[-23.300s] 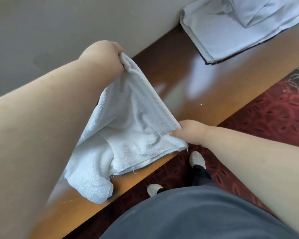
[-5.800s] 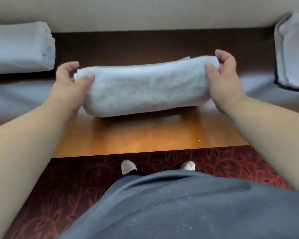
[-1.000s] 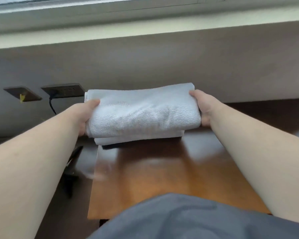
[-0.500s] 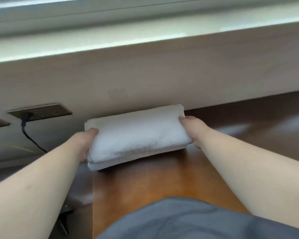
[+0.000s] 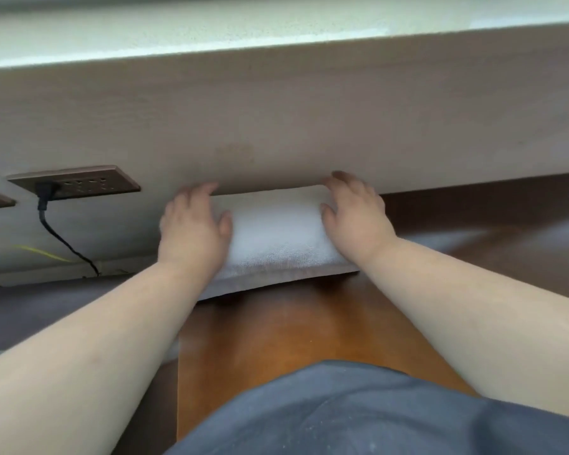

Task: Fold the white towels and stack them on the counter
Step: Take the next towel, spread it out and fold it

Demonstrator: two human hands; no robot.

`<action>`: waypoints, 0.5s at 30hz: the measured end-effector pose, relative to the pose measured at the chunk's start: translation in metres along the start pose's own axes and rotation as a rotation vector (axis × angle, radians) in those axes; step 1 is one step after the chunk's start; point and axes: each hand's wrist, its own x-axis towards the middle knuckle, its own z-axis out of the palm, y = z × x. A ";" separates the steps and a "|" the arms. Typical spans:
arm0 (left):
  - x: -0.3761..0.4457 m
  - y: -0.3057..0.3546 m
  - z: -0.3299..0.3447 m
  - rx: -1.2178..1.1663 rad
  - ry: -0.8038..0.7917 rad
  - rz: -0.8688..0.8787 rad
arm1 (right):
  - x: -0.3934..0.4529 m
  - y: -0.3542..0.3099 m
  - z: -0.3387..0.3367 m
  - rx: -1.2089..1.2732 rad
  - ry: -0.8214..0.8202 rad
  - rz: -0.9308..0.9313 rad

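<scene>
A folded white towel (image 5: 276,231) lies on top of another folded towel at the far left end of the wooden counter (image 5: 276,330), against the beige wall. My left hand (image 5: 194,228) rests flat on the towel's left end, fingers straight. On the right end lies my right hand (image 5: 355,218), palm down with its fingers spread. Only the lower towel's front edge (image 5: 276,280) shows under the top one.
A dark socket plate (image 5: 76,183) with a black plug and cable (image 5: 60,238) sits on the wall to the left. A pale window sill (image 5: 276,31) runs above. The counter's left edge drops off at about the towels' left end. My grey clothing (image 5: 358,412) fills the bottom.
The towel has gone down onto the stack against the wall. Both hands have left its ends and now lie flat on top of it.
</scene>
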 end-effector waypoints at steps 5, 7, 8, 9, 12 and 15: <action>-0.012 0.008 0.017 0.220 -0.444 0.095 | -0.007 0.003 0.017 -0.222 -0.332 0.064; -0.012 0.001 0.018 0.271 -0.470 0.021 | -0.011 0.011 0.015 -0.232 -0.348 0.099; -0.012 0.000 0.017 0.284 -0.475 0.004 | -0.011 0.012 0.014 -0.221 -0.366 0.112; -0.012 0.001 0.015 0.292 -0.481 -0.010 | -0.009 0.012 0.013 -0.208 -0.390 0.124; -0.012 0.006 0.011 0.318 -0.464 0.021 | -0.003 0.009 0.007 -0.175 -0.439 0.117; -0.025 0.002 0.000 0.323 -0.393 0.341 | -0.013 0.009 -0.008 -0.235 -0.313 -0.115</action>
